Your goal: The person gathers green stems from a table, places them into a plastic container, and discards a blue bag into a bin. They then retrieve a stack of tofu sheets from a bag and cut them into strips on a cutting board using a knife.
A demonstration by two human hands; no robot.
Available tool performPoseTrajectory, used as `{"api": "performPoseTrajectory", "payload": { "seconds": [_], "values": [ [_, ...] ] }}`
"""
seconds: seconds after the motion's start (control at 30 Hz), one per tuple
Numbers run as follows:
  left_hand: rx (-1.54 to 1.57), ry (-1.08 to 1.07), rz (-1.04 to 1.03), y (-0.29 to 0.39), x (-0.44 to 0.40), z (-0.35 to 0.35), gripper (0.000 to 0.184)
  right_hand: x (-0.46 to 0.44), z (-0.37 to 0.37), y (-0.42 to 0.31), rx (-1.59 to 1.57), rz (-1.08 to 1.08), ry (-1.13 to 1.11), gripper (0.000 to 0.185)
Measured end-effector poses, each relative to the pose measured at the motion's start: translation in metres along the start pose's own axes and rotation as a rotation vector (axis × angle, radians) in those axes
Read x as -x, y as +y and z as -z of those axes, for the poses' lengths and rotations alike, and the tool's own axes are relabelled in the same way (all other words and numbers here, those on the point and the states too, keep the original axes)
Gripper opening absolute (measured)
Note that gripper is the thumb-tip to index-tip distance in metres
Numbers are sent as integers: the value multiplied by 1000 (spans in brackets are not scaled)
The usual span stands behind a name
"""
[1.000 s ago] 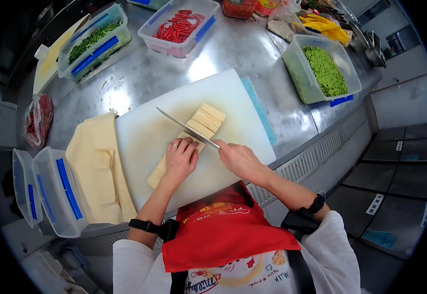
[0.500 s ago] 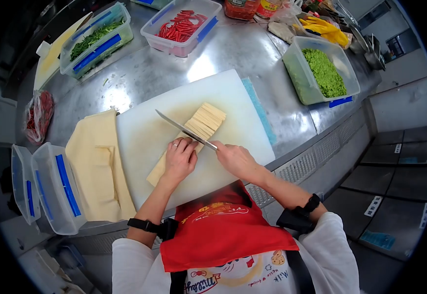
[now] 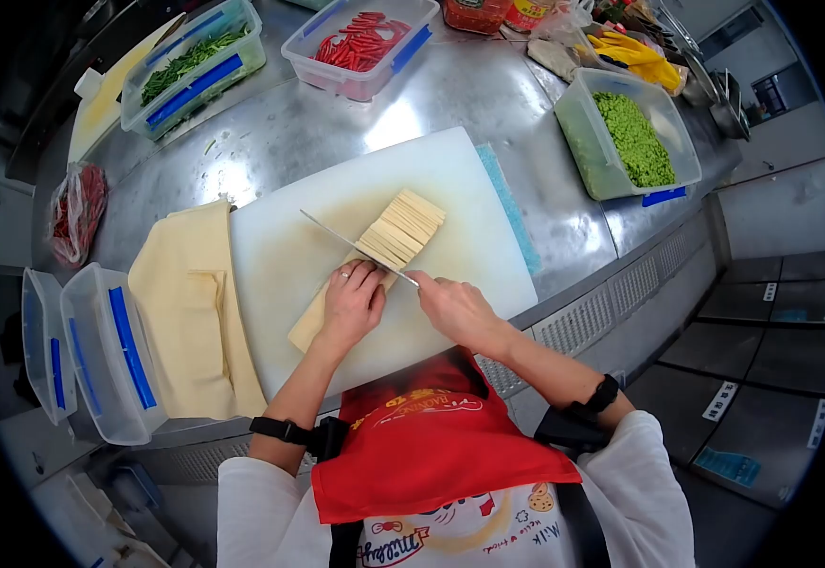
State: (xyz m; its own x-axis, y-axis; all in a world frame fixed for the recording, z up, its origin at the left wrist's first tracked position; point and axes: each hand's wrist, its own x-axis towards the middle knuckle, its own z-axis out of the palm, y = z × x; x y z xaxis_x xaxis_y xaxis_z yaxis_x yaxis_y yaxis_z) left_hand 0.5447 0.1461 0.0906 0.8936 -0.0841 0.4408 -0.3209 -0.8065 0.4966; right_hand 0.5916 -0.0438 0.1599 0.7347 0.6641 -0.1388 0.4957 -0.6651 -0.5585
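A stack of pale yellow tofu sheets (image 3: 312, 320) lies slantwise on a white cutting board (image 3: 481, 254). Its far part is sliced into narrow strips (image 3: 403, 225), still side by side. My left hand (image 3: 352, 303), fingers curled, presses the uncut part down beside the blade. In my right hand (image 3: 454, 309) is the handle of a kitchen knife (image 3: 333, 231). The blade stands nearly edge-on across the stack, between strips and uncut part; whether it has cut through is hidden. Larger folded tofu sheets (image 3: 180, 327) lie left of the board, touching its edge.
An uncovered plastic box (image 3: 109, 379) stands at the left edge, below a bag of red food (image 3: 79, 213). Boxes of chopped greens (image 3: 190, 80), red chillies (image 3: 358, 47) and minced green food (image 3: 632, 142) stand farther back. A blue cloth (image 3: 507, 204) shows under the board.
The knife blade has turned more upright and now shows as a thin line. More strips are visible beyond it. Both hands stay nearly in place; the whole view has shifted slightly.
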Motion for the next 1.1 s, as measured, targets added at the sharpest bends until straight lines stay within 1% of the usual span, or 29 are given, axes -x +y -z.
{"api": "performPoseTrajectory", "payload": {
  "seconds": [0.07,0.17,0.3,0.37,0.47,0.57,0.77,0.87,0.97,1.1],
  "values": [
    [-35,-17,5,4,1,8,21,0,3,4,-25,1,3,29],
    [-37,8,36,5,5,10,22,7,26,-11,-20,-13,-12,29],
    [-43,12,20,3,6,7,22,17,47,-21,5,-22,-101,31],
    [-59,7,8,2,6,8,22,18,42,-21,17,-44,-143,32],
    [-52,32,7,-2,8,4,22,18,37,-25,9,-17,-95,32],
    [-47,36,20,-4,10,1,22,18,35,-27,17,-57,-103,33],
    [-41,24,30,-6,9,3,21,18,40,-34,40,-34,-116,36],
    [-23,28,18,-5,5,5,21,16,31,-28,12,-47,-117,35],
    [-15,20,21,-8,9,3,23,7,12,-23,-30,-60,-86,35],
    [-3,4,2,-6,5,8,25,0,-6,-11,-32,-23,-12,34]
  ]
}}
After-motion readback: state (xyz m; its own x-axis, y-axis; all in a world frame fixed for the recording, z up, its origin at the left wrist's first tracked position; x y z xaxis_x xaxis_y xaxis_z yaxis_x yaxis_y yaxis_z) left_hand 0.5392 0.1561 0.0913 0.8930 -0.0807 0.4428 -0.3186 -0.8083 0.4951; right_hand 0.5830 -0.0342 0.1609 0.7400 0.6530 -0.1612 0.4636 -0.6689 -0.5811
